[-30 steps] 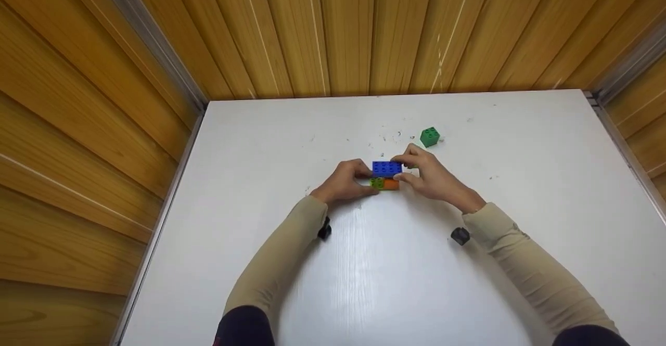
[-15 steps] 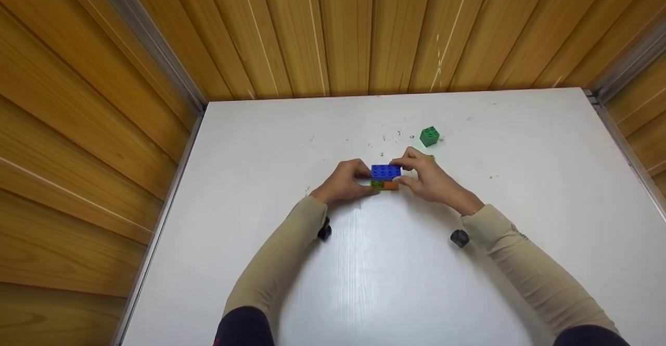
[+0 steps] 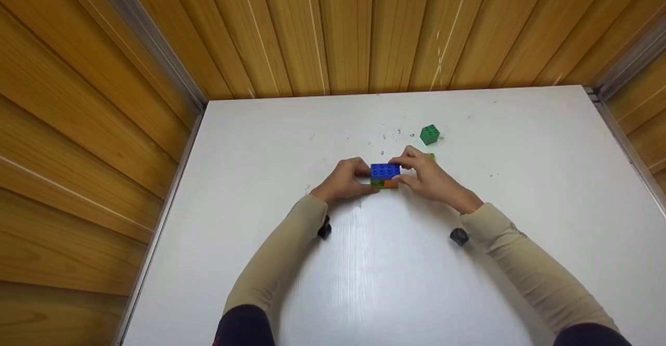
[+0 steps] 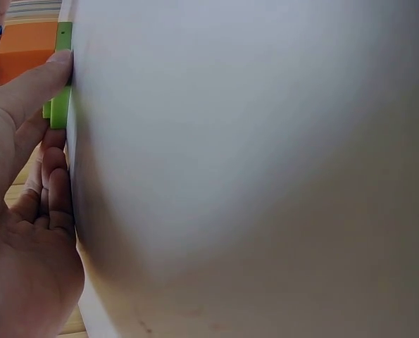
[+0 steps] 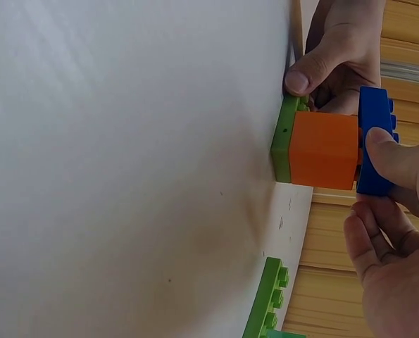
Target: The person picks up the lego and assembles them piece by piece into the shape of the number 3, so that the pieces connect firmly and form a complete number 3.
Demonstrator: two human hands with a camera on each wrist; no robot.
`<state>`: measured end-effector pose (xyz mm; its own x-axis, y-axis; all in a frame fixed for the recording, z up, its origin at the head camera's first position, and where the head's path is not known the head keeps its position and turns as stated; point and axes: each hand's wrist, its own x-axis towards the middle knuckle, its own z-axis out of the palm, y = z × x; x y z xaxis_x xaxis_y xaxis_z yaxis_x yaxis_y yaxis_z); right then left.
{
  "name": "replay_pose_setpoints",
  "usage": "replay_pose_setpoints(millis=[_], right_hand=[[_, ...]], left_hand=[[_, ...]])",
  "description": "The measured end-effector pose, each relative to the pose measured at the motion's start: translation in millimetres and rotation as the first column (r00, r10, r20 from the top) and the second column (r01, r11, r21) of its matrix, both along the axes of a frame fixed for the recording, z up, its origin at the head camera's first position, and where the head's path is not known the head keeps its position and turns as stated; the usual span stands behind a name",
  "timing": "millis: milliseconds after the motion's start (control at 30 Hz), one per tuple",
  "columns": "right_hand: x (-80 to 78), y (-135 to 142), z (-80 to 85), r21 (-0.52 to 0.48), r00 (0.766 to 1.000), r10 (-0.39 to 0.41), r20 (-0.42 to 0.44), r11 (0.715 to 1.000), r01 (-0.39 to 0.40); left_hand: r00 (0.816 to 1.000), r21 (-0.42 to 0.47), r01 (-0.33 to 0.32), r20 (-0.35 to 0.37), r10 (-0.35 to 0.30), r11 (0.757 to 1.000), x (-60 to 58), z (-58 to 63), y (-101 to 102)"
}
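Observation:
Near the middle of the table, my left hand [image 3: 343,180] pinches a flat light green building-brick plate [image 5: 283,144] at its left end, the thumb on the near side. An orange block [image 5: 327,150] stands on the plate's right part, as the right wrist view shows. With thumb and fingers, my right hand [image 3: 429,178] grips a blue studded brick [image 3: 385,171] by its right end. The blue brick lies over the orange block, overhanging to the left, and a thin gap with orange studs shows between them. From the left wrist, the orange block [image 4: 27,49] is partly behind my thumb.
A dark green block [image 3: 430,135] stands on the white table [image 3: 260,138] beyond my right hand. Another light green brick [image 5: 263,299] lies close behind that hand, mostly hidden in the head view. Wood-patterned walls [image 3: 348,34] rise at the back and sides.
The blue brick has shifted slightly toward me with my right hand, covering more of the orange block and plate. My left hand has stayed in place.

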<state>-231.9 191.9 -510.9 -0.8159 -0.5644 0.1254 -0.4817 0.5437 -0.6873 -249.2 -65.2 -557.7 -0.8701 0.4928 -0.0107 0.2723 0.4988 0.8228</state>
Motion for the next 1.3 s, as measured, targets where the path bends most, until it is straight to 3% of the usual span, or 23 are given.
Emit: replay_pose_setpoints(millis=[667, 1300], right_hand=[[-0.7, -2.5, 3.0, 0.071, 1.0, -0.001, 0.002, 0.997, 0.001], [-2.4, -7.6, -1.4, 0.065, 0.994, 0.044, -0.097, 0.997, -0.037]], left_hand=[[1.0, -0.003, -0.014, 0.026, 0.014, 1.0, -0.4, 1.4, 3.6], [0.999, -0.027, -0.03, 0.03, 0.031, 0.999, -0.9, 3.0, 2.9]])
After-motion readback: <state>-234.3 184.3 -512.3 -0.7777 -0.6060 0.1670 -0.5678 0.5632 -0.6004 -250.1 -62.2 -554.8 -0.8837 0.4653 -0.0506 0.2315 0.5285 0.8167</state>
